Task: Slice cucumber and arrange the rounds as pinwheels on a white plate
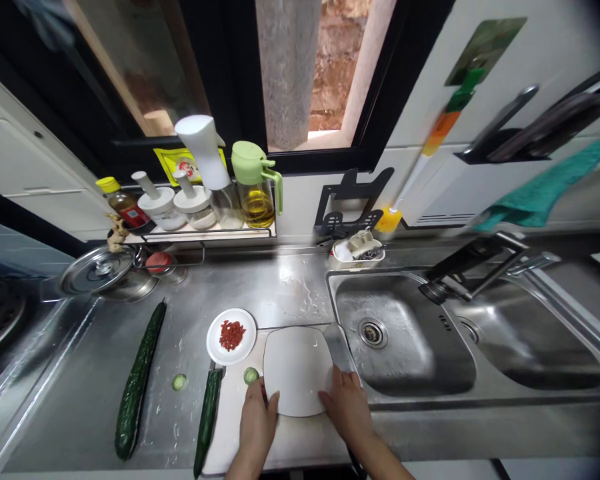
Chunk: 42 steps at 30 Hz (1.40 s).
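A white, rounded-square plate (299,370) is gripped at its near corners by both of my hands, above a pale cutting board (230,427). My left hand (257,420) has its thumb on the left edge, with the fingers partly hidden beneath. On the right edge, my right hand (349,408) holds the same way. Close to my left fingers lies a cut cucumber end (251,376). A cucumber (209,417) rests along the board's left edge, and a small white dish (213,341) of red, berry-like pieces sits at the far left corner.
Another cucumber (140,383) and a cucumber end (179,382) lie on the steel counter left. A double sink (405,390) with a black-and-chrome faucet (460,263) stands right. Behind are a seasoning rack (215,235), an oil jug (255,187), a lidded pot (100,270) and a sponge holder (359,263).
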Available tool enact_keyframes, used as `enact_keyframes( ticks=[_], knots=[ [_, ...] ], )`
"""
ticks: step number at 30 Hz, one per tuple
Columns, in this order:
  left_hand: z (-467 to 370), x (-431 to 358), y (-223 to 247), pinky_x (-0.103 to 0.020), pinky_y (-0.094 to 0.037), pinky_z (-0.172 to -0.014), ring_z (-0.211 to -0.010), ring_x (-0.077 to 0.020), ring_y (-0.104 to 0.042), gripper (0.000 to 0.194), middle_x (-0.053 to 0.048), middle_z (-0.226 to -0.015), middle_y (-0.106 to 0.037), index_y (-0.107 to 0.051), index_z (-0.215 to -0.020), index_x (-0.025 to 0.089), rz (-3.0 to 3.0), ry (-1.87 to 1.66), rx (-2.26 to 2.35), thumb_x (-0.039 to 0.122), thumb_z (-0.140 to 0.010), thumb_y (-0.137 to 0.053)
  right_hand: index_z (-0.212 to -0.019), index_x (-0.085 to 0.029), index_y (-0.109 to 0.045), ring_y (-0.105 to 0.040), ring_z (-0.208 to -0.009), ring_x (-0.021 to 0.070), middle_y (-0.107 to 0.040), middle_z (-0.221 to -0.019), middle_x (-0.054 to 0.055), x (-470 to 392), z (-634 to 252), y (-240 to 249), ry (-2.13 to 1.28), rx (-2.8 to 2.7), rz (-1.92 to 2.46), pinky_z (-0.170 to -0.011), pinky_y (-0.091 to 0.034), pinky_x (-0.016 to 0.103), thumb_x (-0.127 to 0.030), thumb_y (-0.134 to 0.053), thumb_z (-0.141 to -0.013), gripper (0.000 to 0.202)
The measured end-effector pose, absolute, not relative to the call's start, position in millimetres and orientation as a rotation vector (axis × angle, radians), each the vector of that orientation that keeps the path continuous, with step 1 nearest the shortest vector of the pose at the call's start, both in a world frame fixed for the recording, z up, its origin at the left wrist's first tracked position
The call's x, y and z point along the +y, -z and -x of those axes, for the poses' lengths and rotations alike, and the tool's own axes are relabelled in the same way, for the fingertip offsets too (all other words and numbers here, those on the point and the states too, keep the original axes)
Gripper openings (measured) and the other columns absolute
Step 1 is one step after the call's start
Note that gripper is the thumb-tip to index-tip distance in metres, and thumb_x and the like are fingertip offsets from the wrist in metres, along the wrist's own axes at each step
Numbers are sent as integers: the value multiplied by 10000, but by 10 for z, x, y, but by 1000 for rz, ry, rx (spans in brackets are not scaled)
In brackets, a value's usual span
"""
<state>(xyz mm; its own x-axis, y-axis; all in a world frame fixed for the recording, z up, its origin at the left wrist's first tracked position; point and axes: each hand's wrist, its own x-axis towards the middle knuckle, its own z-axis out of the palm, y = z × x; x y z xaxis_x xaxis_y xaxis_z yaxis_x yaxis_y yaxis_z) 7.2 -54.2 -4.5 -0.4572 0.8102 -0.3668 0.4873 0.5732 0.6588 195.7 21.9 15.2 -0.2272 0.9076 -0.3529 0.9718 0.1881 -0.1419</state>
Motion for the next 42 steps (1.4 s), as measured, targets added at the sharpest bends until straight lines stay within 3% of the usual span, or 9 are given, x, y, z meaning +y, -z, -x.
enact_keyframes(
  ticks=[10, 17, 23, 31, 42],
  knots=[
    [-60, -556, 70, -315, -452, -808, -899, -236, -609, 337, -128, -957, -636, -541, -1070, 136, -1078, -604, 2150, 351, -817, -489, -1095, -120, -556, -492, -1031, 300, -604, -1018, 133, 236, -1920, -181, 414, 2271, -1810, -740, -418, 363, -247, -581, -797, 326],
    [203, -614, 97, -320, -469, -726, -748, -220, -607, 377, -91, -792, -628, -593, -925, 146, -1069, -711, 2272, 483, -790, -491, -1113, -129, -544, -482, -1038, 299, -590, -1024, 132, 214, -1913, -151, 372, 2258, -1835, -750, -405, 357, -262, -571, -807, 335],
    [507, -549, 142, -321, -463, -763, -789, -230, -627, 395, -104, -839, -655, -613, -1014, 121, -950, -651, 2380, 408, -775, -485, -1128, -117, -531, -473, -1034, 298, -585, -1016, 136, 199, -1920, -130, 399, 2271, -1841, -752, -400, 358, -256, -543, -818, 339],
    [557, -516, 194, -269, -440, -722, -750, -191, -627, 226, -59, -821, -680, -644, -842, 190, -926, -679, 2364, 329, -759, -486, -1117, -115, -532, -476, -1028, 298, -584, -1027, 139, 201, -1911, -158, 404, 2272, -1839, -747, -399, 363, -240, -531, -816, 326],
    [588, -489, 93, -232, -402, -618, -608, -147, -566, 193, -1, -673, -639, -626, -744, 197, -934, -722, 2275, 363, -731, -527, -1124, -104, -541, -486, -1029, 312, -588, -1017, 152, 197, -1897, -176, 420, 2280, -1859, -736, -411, 370, -227, -558, -801, 347]
  ],
)
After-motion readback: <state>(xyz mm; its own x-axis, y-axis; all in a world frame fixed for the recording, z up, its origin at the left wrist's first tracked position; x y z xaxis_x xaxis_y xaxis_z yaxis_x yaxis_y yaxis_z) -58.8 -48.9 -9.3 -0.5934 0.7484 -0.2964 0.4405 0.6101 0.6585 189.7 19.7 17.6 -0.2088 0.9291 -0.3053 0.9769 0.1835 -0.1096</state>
